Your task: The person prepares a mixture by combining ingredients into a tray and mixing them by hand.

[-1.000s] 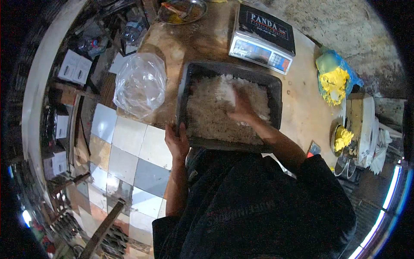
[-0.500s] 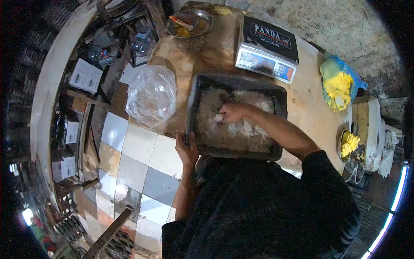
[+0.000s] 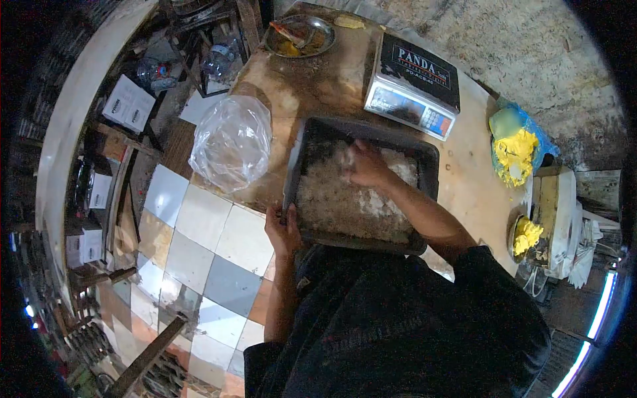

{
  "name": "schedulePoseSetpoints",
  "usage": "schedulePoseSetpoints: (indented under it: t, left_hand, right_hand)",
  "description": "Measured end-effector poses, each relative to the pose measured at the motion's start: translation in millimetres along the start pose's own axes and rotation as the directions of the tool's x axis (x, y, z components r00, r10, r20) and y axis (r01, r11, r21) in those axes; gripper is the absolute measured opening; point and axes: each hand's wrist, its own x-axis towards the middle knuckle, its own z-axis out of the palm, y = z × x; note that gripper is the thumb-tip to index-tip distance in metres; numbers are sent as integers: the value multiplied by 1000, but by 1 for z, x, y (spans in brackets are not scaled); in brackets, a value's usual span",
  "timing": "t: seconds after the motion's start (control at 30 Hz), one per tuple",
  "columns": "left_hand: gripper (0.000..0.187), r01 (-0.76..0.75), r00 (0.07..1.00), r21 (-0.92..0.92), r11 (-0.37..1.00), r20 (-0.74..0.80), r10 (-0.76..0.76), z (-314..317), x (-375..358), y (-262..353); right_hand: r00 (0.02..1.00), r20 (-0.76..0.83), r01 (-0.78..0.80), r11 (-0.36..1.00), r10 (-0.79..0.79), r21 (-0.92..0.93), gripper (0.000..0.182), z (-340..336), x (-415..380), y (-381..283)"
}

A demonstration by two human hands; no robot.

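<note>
A dark grey rectangular tub (image 3: 430, 156) stands on the table in front of me, with a layer of pale, crumbly flour-like powder (image 3: 332, 209) in it. My right hand (image 3: 368, 164) reaches down into the tub from the right, its blurred fingers at the powder's surface toward the back. Whiter patches show in the powder below the wrist. At the near left corner, my left hand (image 3: 284, 232) is closed round the tub's rim, thumb pointing up.
Behind the tub sits a digital scale (image 3: 415, 83). A clear plastic bag (image 3: 232, 142) lies to the left, a metal plate (image 3: 325, 43) at the back. Yellow fat-like stuff (image 3: 514, 156) rests in a blue bag on the right, more in a bowl (image 3: 527, 235). Tiled floor (image 3: 219, 239) shows left.
My right hand has shifted slightly within the tub and turned, its fingers now pointing more toward the back. The powder looks more even. My left hand stays at the rim.
</note>
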Motion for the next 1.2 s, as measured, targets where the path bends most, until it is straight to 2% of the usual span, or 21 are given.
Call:
schedulePoseSetpoints:
  t: [0.03,0.07,0.1,0.17,0.2,0.27,0.3,0.37,0.47,0.53,0.57,0.6,0.7,0.77,0.8,0.83,0.93,1.0,1.07,1.13,1.2]
  left_hand:
    - [22,-46,999,6,999,-6,46,1,1,-5]
    - [22,-93,996,13,996,-11,93,1,3,-9]
    - [21,-62,998,64,996,17,61,-1,3,-15]
    - [21,-71,997,61,996,15,70,-1,3,-10]
    - [20,-82,997,62,995,13,81,-2,2,-5]
    - [21,-120,992,51,991,-20,121,1,3,9]
    - [21,-164,985,44,986,-50,166,1,3,12]
    - [20,-141,989,74,987,-33,143,0,3,9]
    - [21,-69,997,76,995,24,67,-2,5,-7]
    - [22,-12,998,52,999,66,8,-1,3,-5]
    - [22,-37,998,25,999,47,36,0,3,-3]
    - [22,-61,998,-2,998,23,61,1,3,-1]
    - [22,-74,997,27,997,3,74,0,4,-5]
    - [22,-41,999,2,999,0,41,1,5,-7]
    - [21,-10,1000,-20,1000,1,10,1,4,-9]
    - [21,-3,1000,-24,1000,-3,2,0,2,-13]
    - [21,28,1000,-88,996,-6,-29,2,4,-18]
    - [21,-32,999,-83,996,-17,30,3,3,-13]
    - [22,-29,1000,-121,992,-13,28,2,4,-15]
    - [22,-22,1000,-156,988,-14,20,3,2,-9]
    - [23,67,997,-138,988,37,-63,-1,3,4]
  right_hand:
    - [907,-409,-113,993,96,-17,58,17,-9,15]
    - [909,-406,-114,993,94,-25,58,11,-21,19]
    - [988,-128,-71,993,83,98,60,-1,-35,18]
    - [987,158,-65,972,30,225,61,-29,-53,25]
    - [968,229,-172,926,97,335,65,-43,-61,32]
    - [939,309,-279,859,151,429,70,-46,-66,41]
    - [874,224,-486,777,432,399,70,-42,-66,41]
    - [720,130,-669,631,682,394,70,-31,-66,43]
    - [830,196,-543,680,522,492,75,-21,-60,44]
    - [910,146,-335,483,387,809,80,-16,-63,50]
    - [893,142,-401,612,426,682,81,-21,-62,59]
    - [894,141,-399,614,425,681,81,-26,-55,58]
    - [753,185,-536,426,631,729,74,-15,-45,43]
    - [982,-106,-60,793,155,606,73,12,-46,33]
    - [984,-97,-64,796,152,602,73,9,-50,40]
    - [989,90,-145,626,120,766,75,-3,-53,50]
    - [834,510,-551,348,208,759,80,-47,-67,78]
    - [799,180,-601,765,573,230,75,-13,-74,98]
    - [799,141,-594,734,584,328,72,12,-67,88]
    - [864,229,-455,504,448,734,71,6,-61,57]
    - [939,306,-308,-12,157,951,68,44,-54,74]
